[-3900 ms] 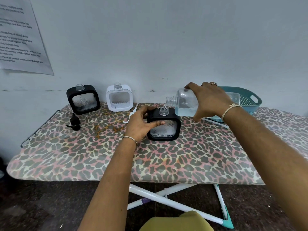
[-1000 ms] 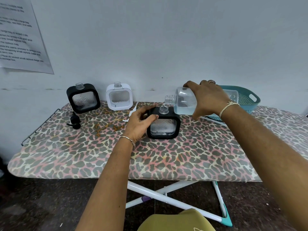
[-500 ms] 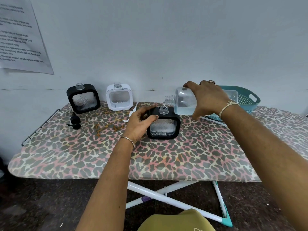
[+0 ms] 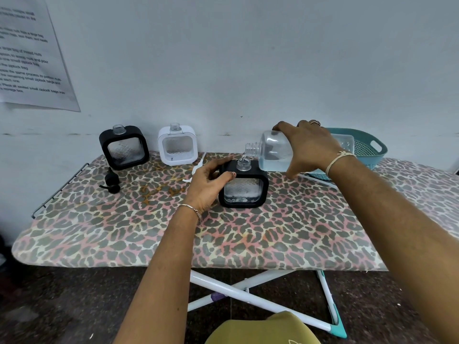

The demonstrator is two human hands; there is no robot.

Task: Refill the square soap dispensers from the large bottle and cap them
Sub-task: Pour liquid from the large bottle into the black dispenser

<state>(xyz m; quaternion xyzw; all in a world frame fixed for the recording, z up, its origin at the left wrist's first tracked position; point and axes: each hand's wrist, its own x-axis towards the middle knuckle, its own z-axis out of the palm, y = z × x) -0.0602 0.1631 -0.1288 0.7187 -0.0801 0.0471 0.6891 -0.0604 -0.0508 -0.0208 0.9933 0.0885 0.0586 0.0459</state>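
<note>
On the board (image 4: pixel 273 239) I see the centre dispenser (image 4: pixel 244 192), my left hand (image 4: pixel 208 184) gripping its left side and my right hand (image 4: pixel 308 147) holding the bottle (image 4: pixel 275 152) tipped over its neck. Back left stand the leftmost dispenser (image 4: pixel 123 147) and second dispenser (image 4: pixel 176 145), with a pump (image 4: pixel 111 181) before the leftmost. A basket (image 4: pixel 372 150) sits behind the bottle.

Looks domestic, improvised work station: leopard-print ironing board (image 4: pixel 248 234) against a plain painted wall (image 4: pixel 248 58), printed instruction sheet (image 4: pixel 27 58) on it, teal plastic basket (image 4: pixel 370 150).
</note>
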